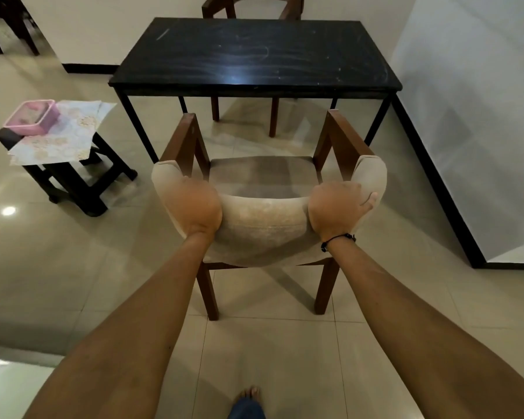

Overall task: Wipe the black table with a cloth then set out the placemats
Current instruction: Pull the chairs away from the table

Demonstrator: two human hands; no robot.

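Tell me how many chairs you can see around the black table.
2. One chair stands at the near side of the black table, gripped at its backrest by the left hand and right hand. The other chair sits at the far side, mostly hidden.

The room is dim and warm-toned, lit from overhead. A round lamp glare [8, 210] sits on the glossy floor [58, 267] at the left, with a brighter patch at the lower left corner. The black desk [254, 55] carries a soft sheen that shows smears and streaks. Shadows under the chair [266, 207] are soft. Wide-angle distortion bends the walls and stretches the forearms at the edges. The picture is slightly soft throughout.
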